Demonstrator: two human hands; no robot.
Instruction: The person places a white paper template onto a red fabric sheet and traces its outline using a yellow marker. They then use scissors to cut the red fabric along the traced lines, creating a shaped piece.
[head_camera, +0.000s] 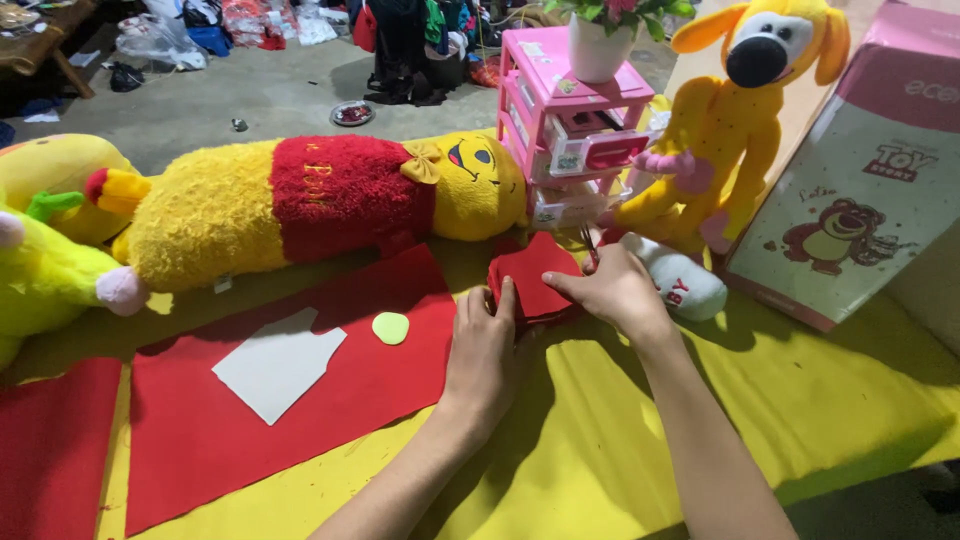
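- My right hand (612, 290) grips small scissors (588, 245), the blades just showing above my fingers, at the far edge of a folded red felt piece (530, 275).
- My left hand (482, 350) lies flat, fingers together, pinning the near left edge of that folded piece; it holds nothing.
- I judge the step in hand is cutting a shape out of the felt; the next snip calls for the left hand to keep the layers from sliding.
- Left of the folded piece lies a large red felt sheet (300, 420) on the yellow-covered tabletop (620, 450), carrying a white paper pattern (275, 365) and a small pale green oval (390, 327).
- Beyond the folded piece lie a long yellow plush toy in a red shirt (300, 205), a pink drawer unit (575, 120) and a yellow plush dog (740, 120).
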